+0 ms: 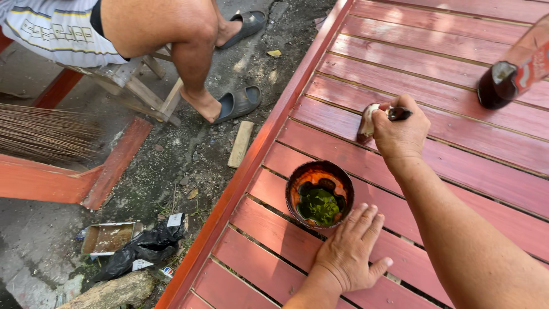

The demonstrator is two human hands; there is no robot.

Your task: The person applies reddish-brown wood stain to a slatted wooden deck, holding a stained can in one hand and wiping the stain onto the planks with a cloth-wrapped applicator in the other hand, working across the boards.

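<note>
Right hand (400, 133) grips a brush (369, 121); flat, open left hand (350, 252) beside the bowl (319, 195) could tip it, spilling stain across the table (452, 97).

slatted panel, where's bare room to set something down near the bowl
Bare red slats lie beyond the right hand, left of the bottle, and along the near edge. It is crowded between the bowl, the left hand and the brush.

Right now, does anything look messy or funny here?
Yes. The bottle lies on its side across the red slats, not upright. Trash, a black bag and an open carton, litters the ground.
</note>
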